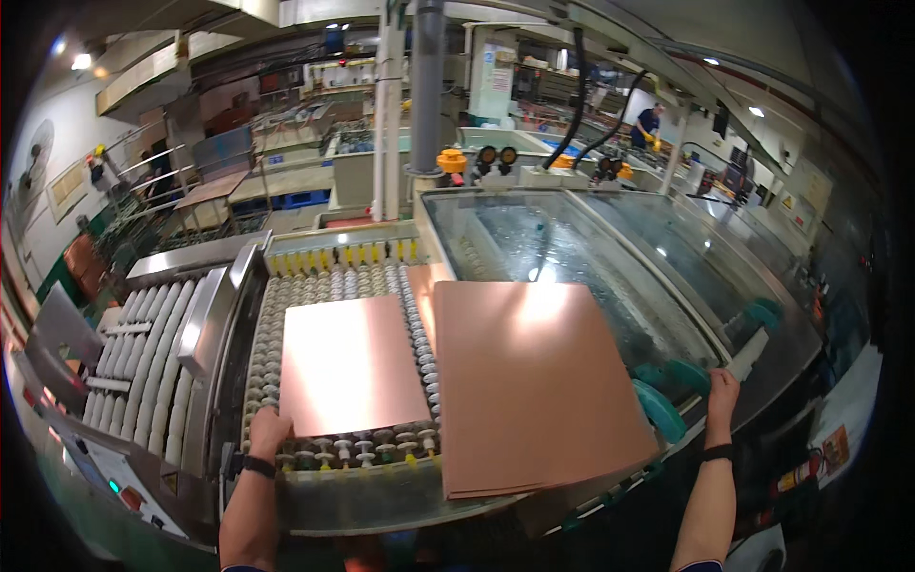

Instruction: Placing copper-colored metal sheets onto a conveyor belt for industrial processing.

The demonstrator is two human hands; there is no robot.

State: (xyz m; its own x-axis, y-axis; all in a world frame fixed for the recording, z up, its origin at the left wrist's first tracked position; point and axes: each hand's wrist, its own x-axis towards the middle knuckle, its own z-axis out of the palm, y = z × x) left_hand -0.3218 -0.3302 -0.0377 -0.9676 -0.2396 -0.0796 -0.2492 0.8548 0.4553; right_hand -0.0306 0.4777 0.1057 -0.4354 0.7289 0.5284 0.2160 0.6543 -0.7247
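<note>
On the wheeled conveyor [367,456] lies a copper sheet [353,362], flat and shiny. My left hand [268,432] is closed at its near left corner, fingertips at the edge. To the right, a stack of larger copper sheets [534,381] rests partly over the conveyor and partly over a glass-topped tank. My right hand [722,389] is closed beside the right end of a green curved handle [688,376] at the tank's near edge. Whether it grips the handle or the cover's edge is hard to make out. Dark bands circle both wrists.
A roller unit [152,367] with a metal frame stands left of the conveyor. Behind the stack, the clear tank cover [534,229] shows liquid beneath. A grey pipe [426,95] rises at the back. Another person [647,127] with yellow gloves stands far right.
</note>
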